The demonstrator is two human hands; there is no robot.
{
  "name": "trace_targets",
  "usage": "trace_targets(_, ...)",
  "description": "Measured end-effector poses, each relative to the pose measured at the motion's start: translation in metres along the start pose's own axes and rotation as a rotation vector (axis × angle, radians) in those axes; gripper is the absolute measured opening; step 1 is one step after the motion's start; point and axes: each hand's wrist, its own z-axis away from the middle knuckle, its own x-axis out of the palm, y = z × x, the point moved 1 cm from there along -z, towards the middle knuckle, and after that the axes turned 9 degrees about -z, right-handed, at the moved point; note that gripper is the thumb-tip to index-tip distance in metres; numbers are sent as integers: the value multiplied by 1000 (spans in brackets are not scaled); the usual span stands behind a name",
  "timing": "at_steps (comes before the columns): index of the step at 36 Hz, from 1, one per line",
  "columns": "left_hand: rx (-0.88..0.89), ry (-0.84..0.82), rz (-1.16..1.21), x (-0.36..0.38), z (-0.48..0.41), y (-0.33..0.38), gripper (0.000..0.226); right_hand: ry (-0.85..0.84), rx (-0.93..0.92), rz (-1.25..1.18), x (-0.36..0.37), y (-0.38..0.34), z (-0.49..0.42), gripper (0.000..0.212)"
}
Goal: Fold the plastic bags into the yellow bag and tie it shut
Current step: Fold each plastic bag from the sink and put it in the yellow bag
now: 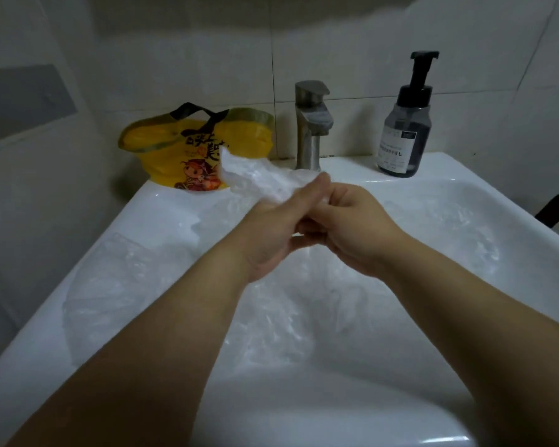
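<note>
Head view: left hand (271,235) and right hand (352,227) meet over white sink (346,167), each grip clenched on one clear plastic bag (255,175). Yellow bag (188,146) sits on sink's back-left corner, beside faucet (310,124). More clear bags (271,321) lie in basin.

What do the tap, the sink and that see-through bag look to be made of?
Tap: brushed metal, probably stainless steel, by its dull grey sheen. Sink: glossy white ceramic, likely, given the sharp highlights. Clear bag: thin plastic film, crinkled and translucent.
</note>
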Motion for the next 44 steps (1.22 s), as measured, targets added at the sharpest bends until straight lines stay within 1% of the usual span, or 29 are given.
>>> trace_targets(1,-16,40,7,3,-1,0,50,2,6,32,1,3,-1,18)
trace_targets(3,-33,119,28,1,-3,1,34,-4,0,91,2,7,-2,16)
trace_targets(4,-33,139,35,-1,-3,2,32,-6,-1,102,2,8,-3,15)
trace_targets(8,34,143,122,-9,-4,9,41,-30,11,84,1,2,-6,22)
trace_targets(12,76,172,306,-17,-8,12,50,-45,28,48,0,-2,-5,22)
trace_targets(13,83,184,369,-18,-8,13,49,-48,31,53,0,-2,-4,23)
trace_targets(15,96,237,502,-22,-8,15,38,-40,39,74,-1,-2,-3,23)
trace_targets(17,100,292,575,-27,-8,16,32,-36,50,96,-3,-2,-2,22)
trace_targets(19,88,311,577,-27,-7,16,32,-37,62,110,-5,-2,-1,20)
trace_targets(23,105,297,570,-28,-7,14,37,-31,71,130,-5,-3,-2,17)
trace_targets(28,112,243,606,-29,-8,13,50,-11,10,201,-6,-3,0,18)
trace_targets(32,92,303,623,-28,-7,13,52,-24,-4,205,-4,-3,0,18)
trace_targets(34,92,323,607,-29,-7,12,50,-30,9,215,-4,-3,0,17)
trace_targets(36,85,310,560,-31,-8,11,50,-24,25,211,-4,-2,-1,17)
trace_targets(39,64,305,476,-36,-8,8,47,24,39,186,-4,-1,-3,16)
trace_targets(40,54,296,486,-38,-6,9,47,49,26,196,-3,-2,-4,16)
trace_targets(42,24,285,513,-41,0,9,61,97,-32,272,-3,-4,-8,15)
trace_targets(44,-36,276,445,-45,4,10,62,107,-137,412,-3,-4,-12,13)
